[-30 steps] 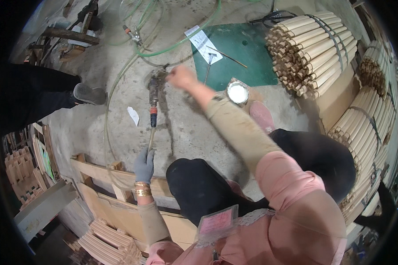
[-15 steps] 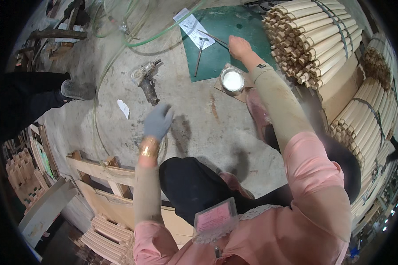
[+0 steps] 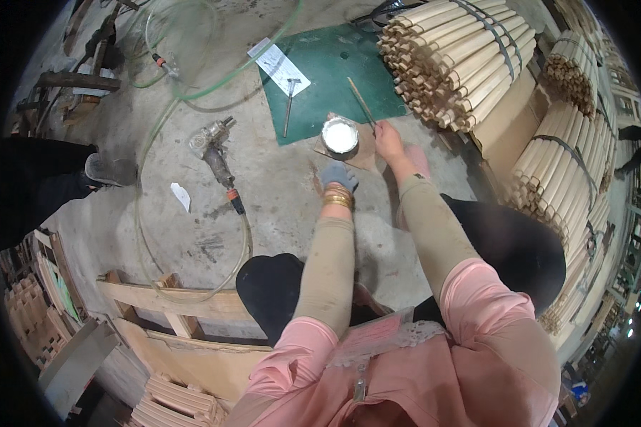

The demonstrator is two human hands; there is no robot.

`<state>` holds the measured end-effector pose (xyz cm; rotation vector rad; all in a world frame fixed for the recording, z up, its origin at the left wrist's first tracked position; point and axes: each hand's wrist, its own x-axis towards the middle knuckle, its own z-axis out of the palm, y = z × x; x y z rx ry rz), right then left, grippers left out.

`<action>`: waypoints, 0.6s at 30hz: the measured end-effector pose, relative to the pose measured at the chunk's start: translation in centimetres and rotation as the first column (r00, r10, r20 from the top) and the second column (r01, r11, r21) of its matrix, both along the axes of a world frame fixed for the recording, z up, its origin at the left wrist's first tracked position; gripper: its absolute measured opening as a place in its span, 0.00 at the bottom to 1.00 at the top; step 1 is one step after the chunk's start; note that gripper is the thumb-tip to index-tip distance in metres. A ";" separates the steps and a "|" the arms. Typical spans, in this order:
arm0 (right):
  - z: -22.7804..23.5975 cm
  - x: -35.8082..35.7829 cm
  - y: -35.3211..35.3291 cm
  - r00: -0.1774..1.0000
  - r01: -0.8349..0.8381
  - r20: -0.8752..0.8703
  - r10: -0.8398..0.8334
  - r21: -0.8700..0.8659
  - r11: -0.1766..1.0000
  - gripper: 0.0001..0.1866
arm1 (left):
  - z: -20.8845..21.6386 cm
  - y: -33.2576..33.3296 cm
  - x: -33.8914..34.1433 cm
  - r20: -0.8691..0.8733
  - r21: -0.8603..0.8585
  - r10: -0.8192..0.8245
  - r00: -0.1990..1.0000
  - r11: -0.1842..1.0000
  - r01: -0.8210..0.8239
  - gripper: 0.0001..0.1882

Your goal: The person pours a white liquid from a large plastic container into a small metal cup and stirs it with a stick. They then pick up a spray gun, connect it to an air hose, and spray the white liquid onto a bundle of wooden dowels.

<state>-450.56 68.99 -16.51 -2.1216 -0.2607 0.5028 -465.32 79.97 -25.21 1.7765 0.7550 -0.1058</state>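
Observation:
In my right hand (image 3: pixel 389 141) I grip a thin wooden stick (image 3: pixel 361 102), its far end pointing away over the green mat (image 3: pixel 320 64). Beside it, a round can of white paste (image 3: pixel 340 136) sits on a piece of cardboard (image 3: pixel 361 157) at the mat's near edge. My left hand (image 3: pixel 339 173), in a grey glove, is just below the can with its fingers curled. What those fingers hold, if anything, is hidden. On the mat lie a T-shaped metal tool (image 3: pixel 289 107) and a printed paper sheet (image 3: pixel 280 67).
An air-powered tool (image 3: pixel 214 153) with a hose (image 3: pixel 246 238) lies on the concrete floor at left. A white scrap (image 3: pixel 181 197) is near it. Strapped bundles of wooden sticks (image 3: pixel 456 60) stand at right. A wooden pallet (image 3: pixel 178 302) is at lower left; another person's shoe (image 3: pixel 110 170) is farther left.
My left hand has moved right, from beside the air tool to just below the can. My right hand has drawn back toward me, bringing the stick from over the mat to beside the can.

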 end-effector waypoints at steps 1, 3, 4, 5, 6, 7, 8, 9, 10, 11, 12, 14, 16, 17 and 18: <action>-1.9 1.5 -3.7 0.998 0.041 0.061 -0.035 -0.104 0.994 0.14 | 0.7 -5.7 3.4 -0.191 0.277 -0.130 0.973 0.944 0.181 0.13; -4.5 2.5 -10.4 0.991 0.118 0.090 -0.099 -0.237 0.964 0.14 | 2.9 -12.8 5.4 -0.283 0.371 -0.288 0.915 0.846 0.382 0.13; -4.3 3.1 -10.7 0.988 0.148 0.082 -0.132 -0.227 0.963 0.15 | 4.0 -13.1 5.8 -0.257 0.376 -0.314 0.914 0.839 0.394 0.13; -4.6 3.4 -11.6 0.983 0.184 0.069 -0.172 -0.232 0.955 0.15 | 4.6 -14.1 5.6 -0.236 0.368 -0.339 0.911 0.836 0.407 0.13; -3.8 2.9 -9.5 0.988 0.154 0.022 -0.153 -0.241 0.958 0.17 | 4.8 -12.4 5.1 -0.249 0.363 -0.323 0.913 0.843 0.397 0.13; -3.3 1.5 -7.1 0.988 0.136 -0.038 -0.150 -0.248 0.959 0.19 | 4.7 -10.5 3.9 -0.285 0.358 -0.305 0.909 0.845 0.396 0.13; -2.7 2.6 -6.9 0.989 0.148 0.016 -0.148 -0.233 0.961 0.18 | 5.1 -10.6 4.4 -0.236 0.430 -0.305 0.923 0.818 0.381 0.14; -2.7 4.6 -9.8 0.981 0.165 0.148 -0.129 -0.263 0.951 0.17 | 6.1 -13.5 6.3 -0.022 0.411 -0.316 0.949 0.862 0.296 0.16; -0.8 2.5 -6.3 0.991 0.082 -0.077 -0.107 -0.277 0.957 0.16 | 5.9 -10.6 4.2 0.082 0.535 -0.294 0.952 0.819 0.207 0.15; 0.7 3.0 -6.7 0.989 0.141 -0.024 -0.149 -0.217 0.966 0.15 | 6.7 -11.3 4.9 0.291 0.560 -0.278 0.915 0.825 0.072 0.14; 3.2 3.6 -5.2 0.983 0.158 -0.074 -0.167 -0.115 0.981 0.14 | 7.7 -9.5 5.2 0.347 0.419 -0.240 0.907 0.905 0.080 0.12; 8.0 2.9 -4.0 0.972 0.227 -0.090 -0.218 0.099 0.969 0.13 | 10.4 -8.9 5.3 0.310 -0.222 0.149 0.939 0.972 -0.081 0.08; 12.9 3.1 -5.4 0.956 0.290 -0.049 -0.288 0.261 0.921 0.11 | 14.8 -10.1 5.5 -0.224 -0.843 0.550 0.804 0.305 -0.444 0.07; 15.9 3.8 -6.2 0.953 0.299 -0.063 -0.295 0.328 0.896 0.11 | 17.6 -10.3 6.5 -0.184 -0.842 0.520 0.834 0.355 -0.407 0.10; 19.1 4.4 -6.7 0.951 0.306 -0.081 -0.300 0.406 0.861 0.11 | 20.5 -10.3 7.6 -0.138 -0.832 0.491 0.860 0.413 -0.370 0.15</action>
